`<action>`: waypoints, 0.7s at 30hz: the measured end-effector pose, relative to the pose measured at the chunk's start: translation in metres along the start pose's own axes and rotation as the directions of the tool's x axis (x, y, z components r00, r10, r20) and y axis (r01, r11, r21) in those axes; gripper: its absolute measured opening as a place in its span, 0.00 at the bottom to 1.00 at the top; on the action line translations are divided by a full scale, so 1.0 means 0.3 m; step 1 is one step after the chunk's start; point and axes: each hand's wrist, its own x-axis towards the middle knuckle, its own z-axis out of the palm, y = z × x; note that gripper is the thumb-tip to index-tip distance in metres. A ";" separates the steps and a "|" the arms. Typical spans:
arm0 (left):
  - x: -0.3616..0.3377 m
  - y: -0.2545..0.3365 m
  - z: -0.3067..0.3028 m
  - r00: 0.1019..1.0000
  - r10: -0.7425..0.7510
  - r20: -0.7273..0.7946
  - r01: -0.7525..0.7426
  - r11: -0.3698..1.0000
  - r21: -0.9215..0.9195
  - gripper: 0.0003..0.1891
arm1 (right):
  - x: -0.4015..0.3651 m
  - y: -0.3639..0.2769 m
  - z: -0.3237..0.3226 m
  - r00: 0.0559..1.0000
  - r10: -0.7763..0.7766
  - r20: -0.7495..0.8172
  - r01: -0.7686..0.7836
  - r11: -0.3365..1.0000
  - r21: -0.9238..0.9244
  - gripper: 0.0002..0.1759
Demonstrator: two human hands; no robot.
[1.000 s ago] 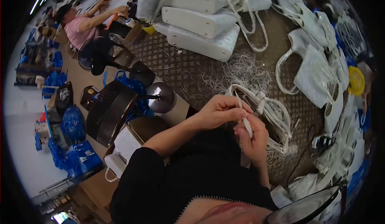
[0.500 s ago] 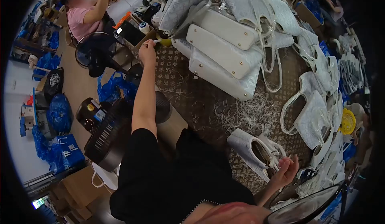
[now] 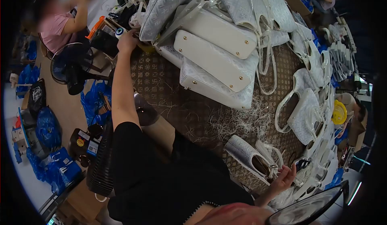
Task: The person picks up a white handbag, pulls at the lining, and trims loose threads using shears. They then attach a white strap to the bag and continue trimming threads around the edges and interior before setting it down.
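Note:
My left hand (image 3: 127, 42) is stretched far out to the table's left edge, its fingers curled closed beside a white round item with a blue ring (image 3: 119, 32). What those fingers hold is hidden. Near my body, my right hand (image 3: 282, 179) is at the strap end of a small white patterned handbag (image 3: 244, 152). Its fingers are loosely bent and apart, right by the bag's white handles (image 3: 275, 154). The handbag lies on its side with its mouth towards that hand.
Large white handbags (image 3: 215, 59) are piled at the back of the brown patterned table (image 3: 173, 104). Loose white threads (image 3: 242, 122) lie before them, and more bags (image 3: 304, 120) line the right side. Black fans (image 3: 100, 160) stand at left; a person in pink (image 3: 56, 27) sits beyond.
My left hand has moved away from the yellow item to the white round item, and the small white piece it held no longer shows. My right hand remains by the handbag. The view has shifted.

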 end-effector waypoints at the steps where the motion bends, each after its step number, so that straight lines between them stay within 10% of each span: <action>1: -0.002 0.023 -0.020 1.000 0.030 -0.008 -0.029 0.992 0.120 0.16 | 0.003 0.003 0.002 0.999 0.043 -0.004 -0.043 0.999 -0.021 0.18; 7: 0.112 -0.009 0.010 0.983 0.166 0.075 -0.182 0.887 0.424 0.17 | 0.005 0.001 0.023 1.000 -0.004 0.012 0.006 0.991 -0.133 0.17; 16: 0.171 -0.122 -0.066 0.985 0.107 0.134 -0.148 0.924 0.352 0.17 | -0.037 0.021 -0.022 0.989 0.128 -0.080 -0.132 0.991 -0.038 0.16; 18: 0.255 -0.252 -0.136 0.690 0.582 0.431 -0.702 0.393 0.595 0.14 | -0.045 0.042 -0.048 0.988 0.130 -0.083 -0.133 0.991 -0.034 0.15; 19: 0.282 -0.296 -0.173 0.824 0.440 0.356 -0.557 0.514 0.652 0.11 | -0.049 0.042 -0.056 0.988 0.117 -0.104 -0.120 0.992 -0.024 0.15; 20: 0.408 -0.383 -0.224 0.735 0.349 0.581 -0.657 0.154 0.738 0.13 | -0.047 0.043 -0.061 0.989 0.094 -0.118 -0.096 0.995 -0.006 0.14; 21: 0.428 -0.494 -0.284 0.700 0.373 0.609 -0.689 0.130 0.713 0.13 | -0.050 0.046 -0.074 0.989 0.075 -0.129 -0.076 0.997 -0.002 0.14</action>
